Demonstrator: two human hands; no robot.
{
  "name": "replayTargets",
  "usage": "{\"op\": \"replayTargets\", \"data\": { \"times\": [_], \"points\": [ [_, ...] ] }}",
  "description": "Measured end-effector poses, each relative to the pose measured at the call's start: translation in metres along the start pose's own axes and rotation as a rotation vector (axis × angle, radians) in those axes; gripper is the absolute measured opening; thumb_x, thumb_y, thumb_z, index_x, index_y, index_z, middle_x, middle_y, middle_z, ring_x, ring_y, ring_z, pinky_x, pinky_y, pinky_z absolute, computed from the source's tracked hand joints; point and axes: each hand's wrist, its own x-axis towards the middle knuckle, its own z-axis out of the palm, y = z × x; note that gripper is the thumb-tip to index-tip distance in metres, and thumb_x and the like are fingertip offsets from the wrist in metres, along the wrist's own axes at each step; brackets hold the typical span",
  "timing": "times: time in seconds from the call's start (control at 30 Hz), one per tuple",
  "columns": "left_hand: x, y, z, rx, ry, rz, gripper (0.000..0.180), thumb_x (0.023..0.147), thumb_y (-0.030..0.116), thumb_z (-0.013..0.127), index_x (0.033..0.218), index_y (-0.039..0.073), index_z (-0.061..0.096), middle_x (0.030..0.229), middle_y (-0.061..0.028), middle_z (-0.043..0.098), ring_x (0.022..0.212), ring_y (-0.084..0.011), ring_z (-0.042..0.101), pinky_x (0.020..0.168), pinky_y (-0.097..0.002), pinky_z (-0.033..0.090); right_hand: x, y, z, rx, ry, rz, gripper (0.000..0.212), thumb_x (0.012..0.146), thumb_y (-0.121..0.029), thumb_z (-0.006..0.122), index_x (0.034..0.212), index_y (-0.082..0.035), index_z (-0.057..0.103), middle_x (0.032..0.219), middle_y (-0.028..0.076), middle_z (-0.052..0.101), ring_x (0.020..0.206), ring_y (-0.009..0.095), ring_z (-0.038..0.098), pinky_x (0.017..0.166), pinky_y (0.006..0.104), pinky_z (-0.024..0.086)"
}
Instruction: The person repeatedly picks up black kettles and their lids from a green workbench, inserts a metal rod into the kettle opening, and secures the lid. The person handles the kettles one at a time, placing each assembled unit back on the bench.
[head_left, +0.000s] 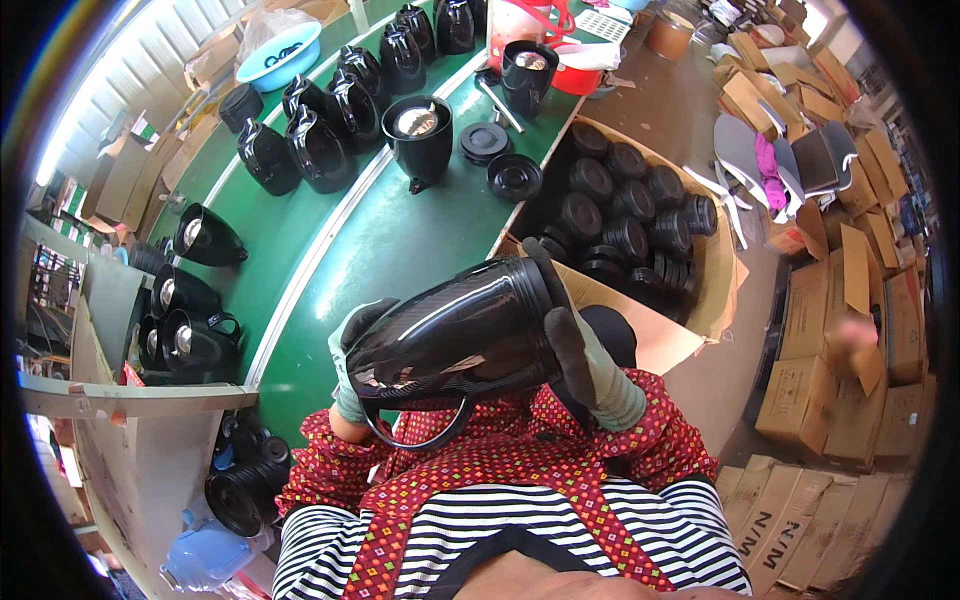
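Note:
A glossy black jug [450, 335] lies tilted on its side between my gloved hands, just in front of my body. My left hand [352, 350] is wrapped round its left end, the fingers partly hidden behind it. At the wider right end, my right hand [582, 350] grips a black round part, thumb in front and fingers over the top. The jug's loop handle [425, 432] hangs downward. Beyond it on the green table stands an open black jug [420, 150] with a shiny silver inside. Black round lids [485, 142] and a black ring-shaped cap [514, 178] lie beside that jug.
An open cardboard box [650, 345] of black lids stands right of the table [345, 255]. Several black jugs [320, 145] line the far side; others [205, 235] lie at left. A blue basin [262, 72] and red bin [577, 82] stand farther back. Cartons [795, 405] fill the right.

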Motion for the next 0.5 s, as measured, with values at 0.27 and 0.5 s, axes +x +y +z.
{"op": "replayTargets", "data": {
  "times": [0.27, 0.5],
  "points": [
    [-0.011, -0.040, -0.009, 0.132, -0.203, 0.183, 0.063, 0.078, 0.033, 0.089, 0.124, -0.006, 0.069, 0.116, -0.0143, 0.076, 0.102, -0.0248, 0.074, 0.095, -0.0368, 0.058, -0.008, 0.026, -0.014, -0.301, -0.076, -0.368, 0.106, 0.093, -0.063, 0.072, 0.166, 0.001, 0.031, 0.169, 0.031, 0.025, 0.156, 0.048, 0.031, 0.127, 0.0534, 0.023],
    [-0.004, -0.019, -0.005, -0.946, -0.536, -0.496, 0.061, 0.102, 0.022, 0.071, 0.154, -0.001, 0.049, 0.151, -0.0182, 0.059, 0.134, -0.0297, 0.062, 0.113, -0.0451, 0.052, 0.002, 0.017, -0.029, -0.571, -0.198, -0.670, 0.116, 0.080, -0.063, 0.083, 0.168, -0.006, 0.033, 0.168, 0.037, 0.020, 0.154, 0.057, 0.028, 0.124, 0.0607, 0.028]
  ]
}}
